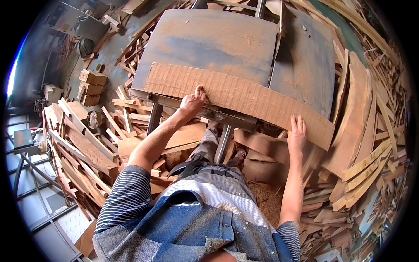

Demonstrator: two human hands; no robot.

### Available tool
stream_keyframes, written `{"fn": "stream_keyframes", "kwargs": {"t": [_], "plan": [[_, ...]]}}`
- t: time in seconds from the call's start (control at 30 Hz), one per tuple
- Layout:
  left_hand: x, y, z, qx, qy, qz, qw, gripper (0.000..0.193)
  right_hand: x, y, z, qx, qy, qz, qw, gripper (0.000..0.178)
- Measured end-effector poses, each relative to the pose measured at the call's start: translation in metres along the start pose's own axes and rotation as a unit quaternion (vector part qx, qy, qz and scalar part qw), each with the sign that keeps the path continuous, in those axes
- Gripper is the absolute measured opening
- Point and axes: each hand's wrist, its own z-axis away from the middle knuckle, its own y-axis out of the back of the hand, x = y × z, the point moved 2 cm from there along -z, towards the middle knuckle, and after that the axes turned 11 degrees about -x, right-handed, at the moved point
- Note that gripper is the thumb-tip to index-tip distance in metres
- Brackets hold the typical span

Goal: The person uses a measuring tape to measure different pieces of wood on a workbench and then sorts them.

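Note:
A long rough-sawn wooden board [244, 95] lies across the near side of a dusty metal machine table [214, 41], spanning the gap to the darker right-hand plate [305, 56]. My left hand [193, 105] is closed on the board's near edge left of its middle, with fingertips on top. Toward the right end, my right hand [297, 136] holds the same edge, its fingers laid over the top face. The thumb of that hand is hidden. Below the board's left half, a metal rail [218, 117] runs along the table's front.
Offcuts and planks [83, 148] are heaped at my left. Wide slabs [349, 118] and a large pile of wood strips [362, 179] stand at my right. Stacked blocks [91, 87] sit at the far left. Sawdust [268, 201] and loose boards lie around my feet.

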Motion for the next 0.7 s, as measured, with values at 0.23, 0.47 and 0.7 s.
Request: {"fn": "stream_keyframes", "kwargs": {"t": [0.23,0.47,0.7], "plan": [[-0.012,0.029,-0.035,-0.022,-0.007,0.019,1.0,0.081,0.009,0.001,-0.048,0.029,0.012,-0.003,0.999,0.061],[-0.014,0.066,-0.059,-0.026,-0.002,0.031,0.999,0.073,0.016,0.008,-0.082,0.024,-0.002,-0.014,1.0,0.061],[-0.02,0.088,-0.076,-0.012,-0.008,0.03,0.999,0.068,0.022,0.007,-0.11,0.031,-0.006,-0.013,0.999,0.062]]}}
